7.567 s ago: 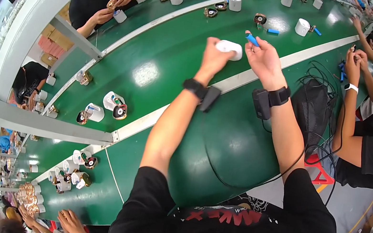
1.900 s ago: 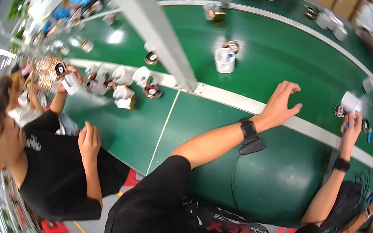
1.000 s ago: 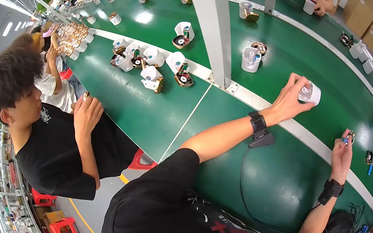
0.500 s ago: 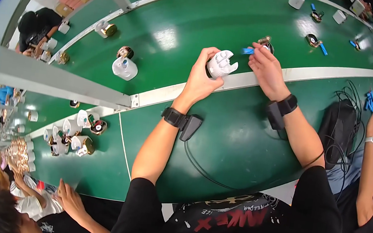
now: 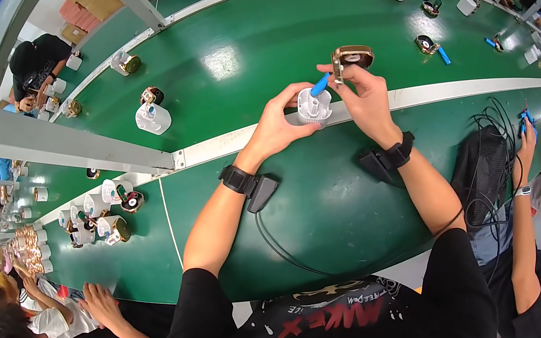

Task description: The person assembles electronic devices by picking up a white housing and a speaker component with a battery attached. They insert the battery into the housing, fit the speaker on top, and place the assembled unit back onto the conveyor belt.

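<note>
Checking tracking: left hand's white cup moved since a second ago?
Yes, bodyward: the white cup came from beyond the white rail to partly overlapping it in view.

Red lettering (image 5: 331, 321), partly unclear, on shirt (image 5: 410, 337)

Housing (image 5: 317, 114): white, cup-shaped, open end up, held in the left hand (image 5: 278, 125). Cell (image 5: 320, 84): blue cylinder – tilted, lower end at the housing's opening. Module (image 5: 357, 55): round, black face, gold rim – held in the right hand (image 5: 366, 101).

Belt (image 5: 254, 41) open beyond left hand (image 5: 282, 123); grey beam (image 5: 71, 143) bars left.
</note>
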Available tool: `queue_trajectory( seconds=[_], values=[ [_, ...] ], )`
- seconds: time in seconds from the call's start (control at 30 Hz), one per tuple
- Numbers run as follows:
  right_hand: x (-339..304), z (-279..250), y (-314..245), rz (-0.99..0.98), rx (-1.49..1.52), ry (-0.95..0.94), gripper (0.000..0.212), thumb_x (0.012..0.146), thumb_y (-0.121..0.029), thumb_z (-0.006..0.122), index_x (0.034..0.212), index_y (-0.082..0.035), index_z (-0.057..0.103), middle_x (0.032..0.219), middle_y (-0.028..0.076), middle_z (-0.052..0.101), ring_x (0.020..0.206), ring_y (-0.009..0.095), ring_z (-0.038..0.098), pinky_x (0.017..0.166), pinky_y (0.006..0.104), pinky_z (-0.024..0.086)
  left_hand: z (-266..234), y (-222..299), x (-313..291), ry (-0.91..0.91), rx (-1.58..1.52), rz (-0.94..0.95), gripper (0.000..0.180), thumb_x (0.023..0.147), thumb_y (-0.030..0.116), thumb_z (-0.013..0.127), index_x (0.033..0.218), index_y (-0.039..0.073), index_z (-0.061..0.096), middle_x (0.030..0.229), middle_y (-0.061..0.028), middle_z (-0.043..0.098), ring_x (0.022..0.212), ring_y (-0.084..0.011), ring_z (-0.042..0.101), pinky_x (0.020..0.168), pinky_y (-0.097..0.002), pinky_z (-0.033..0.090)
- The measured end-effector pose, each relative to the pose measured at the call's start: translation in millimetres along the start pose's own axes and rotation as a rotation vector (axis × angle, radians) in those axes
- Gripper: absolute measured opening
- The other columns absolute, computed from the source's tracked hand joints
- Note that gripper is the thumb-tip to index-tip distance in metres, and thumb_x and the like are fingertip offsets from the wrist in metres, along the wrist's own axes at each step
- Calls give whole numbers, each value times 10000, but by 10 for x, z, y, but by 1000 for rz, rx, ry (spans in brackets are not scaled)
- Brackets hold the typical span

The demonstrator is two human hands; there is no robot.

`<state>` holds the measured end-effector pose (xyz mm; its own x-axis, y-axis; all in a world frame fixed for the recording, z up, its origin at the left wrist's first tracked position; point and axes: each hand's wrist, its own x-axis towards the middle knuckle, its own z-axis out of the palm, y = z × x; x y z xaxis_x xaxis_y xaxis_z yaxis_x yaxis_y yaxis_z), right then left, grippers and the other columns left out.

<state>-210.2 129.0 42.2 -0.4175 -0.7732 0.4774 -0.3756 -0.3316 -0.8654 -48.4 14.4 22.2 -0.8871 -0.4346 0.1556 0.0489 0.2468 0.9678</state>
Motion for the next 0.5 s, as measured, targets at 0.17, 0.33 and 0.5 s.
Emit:
queue_trajectory(
  seconds=[0.17, 0.33, 0.5],
  values=[
    [7, -33, -137, -36, -159, -63, 81, 864, 32, 644, 940, 26, 672, 1092, 140, 709, 975, 202, 690, 833, 319, 564, -12, 18, -8, 24, 45, 41, 634, 659, 50, 794, 1253, 55, 572, 1151, -81, 626, 1078, -209, 599, 966, -345, 463],
    [47, -94, -208, -153, -298, -146, 120, 821, 27, 682, 936, -1, 702, 1090, 113, 715, 940, 233, 702, 797, 324, 570, -15, 90, -21, 35, 105, 74, 631, 645, 37, 782, 1245, 57, 584, 1125, -70, 607, 1046, -209, 592, 953, -343, 459],
    [64, -118, -274, -178, -359, -215, 178, 793, 26, 705, 960, -33, 718, 1082, 111, 715, 983, 255, 684, 826, 334, 559, -31, 64, -23, 22, 95, 102, 630, 640, 32, 770, 1243, 56, 589, 1107, -75, 586, 1042, -213, 582, 962, -340, 451]
  ],
)
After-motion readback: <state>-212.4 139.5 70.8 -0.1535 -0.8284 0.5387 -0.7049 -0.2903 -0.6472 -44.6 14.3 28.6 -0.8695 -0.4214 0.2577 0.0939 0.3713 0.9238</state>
